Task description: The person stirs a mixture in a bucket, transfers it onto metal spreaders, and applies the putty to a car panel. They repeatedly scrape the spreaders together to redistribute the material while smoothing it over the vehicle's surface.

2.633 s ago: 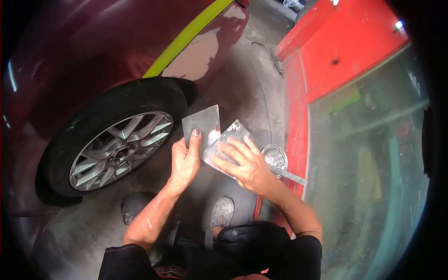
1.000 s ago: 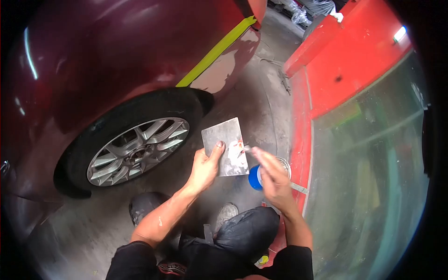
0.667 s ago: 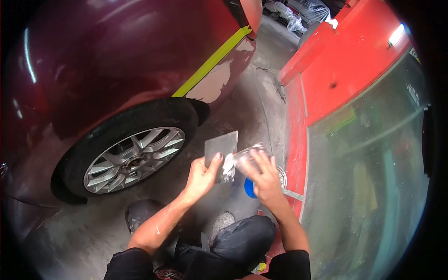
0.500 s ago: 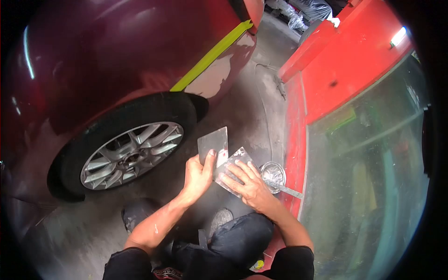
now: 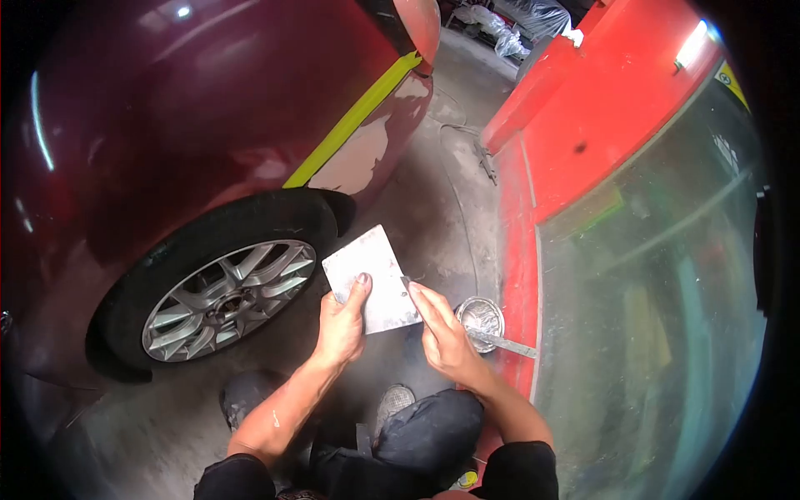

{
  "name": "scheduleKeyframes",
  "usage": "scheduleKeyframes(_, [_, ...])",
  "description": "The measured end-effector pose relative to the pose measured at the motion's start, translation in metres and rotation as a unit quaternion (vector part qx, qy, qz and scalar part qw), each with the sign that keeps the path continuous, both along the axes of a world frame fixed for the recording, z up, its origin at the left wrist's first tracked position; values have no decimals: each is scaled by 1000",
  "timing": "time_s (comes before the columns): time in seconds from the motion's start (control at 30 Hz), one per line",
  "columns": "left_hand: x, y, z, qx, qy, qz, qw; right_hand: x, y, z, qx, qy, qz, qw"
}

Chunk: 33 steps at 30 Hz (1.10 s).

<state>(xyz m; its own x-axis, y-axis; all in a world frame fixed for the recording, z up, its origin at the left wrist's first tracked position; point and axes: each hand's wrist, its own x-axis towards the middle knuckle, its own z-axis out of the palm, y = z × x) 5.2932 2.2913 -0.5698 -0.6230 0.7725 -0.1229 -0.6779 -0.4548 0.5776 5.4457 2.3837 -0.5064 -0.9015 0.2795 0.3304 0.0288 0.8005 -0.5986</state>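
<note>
My left hand [image 5: 342,327] grips a flat rectangular putty spreader [image 5: 375,271], thumb on top; its upturned face looks pale and smeared, with a few dark specks. My right hand [image 5: 447,337] is closed at that spreader's right edge. It holds a second putty spreader [image 5: 405,282], turned almost edge-on and mostly hidden behind the fingers. Just right of this hand stands an open round can [image 5: 481,314] with whitish residue inside. A flat stirring strip [image 5: 510,345] lies across its rim and points right.
On the left is a dark red car [image 5: 217,108] with a wheel [image 5: 233,300], yellow-green tape [image 5: 354,121] and a pale bare patch [image 5: 354,158]. A red panel with glass [image 5: 583,142] lines the right side. A cable [image 5: 454,192] runs along the floor.
The left spreader has turned from a dark grey look to a pale face. My right hand has rotated from palm-down, fingers spread over its spreader, to edge-on against the left one.
</note>
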Motion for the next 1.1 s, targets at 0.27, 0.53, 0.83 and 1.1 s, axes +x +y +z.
scheduleKeyframes(0.27, [-7,-5,-20,-129,180,35,974,24,22,-21,208,-78,-80,972])
scheduleKeyframes(0.53, [-3,-6,-6,-214,267,28,939,11,0,8,274,-76,-126,950])
scheduleKeyframes(0.83, [-1,3,-11,-90,69,-9,994,13,14,-16,-28,15,-41,999])
scheduleKeyframes(1.1, [4,-2,-5,-177,261,-25,949,16,30,-3,247,-95,-63,962])
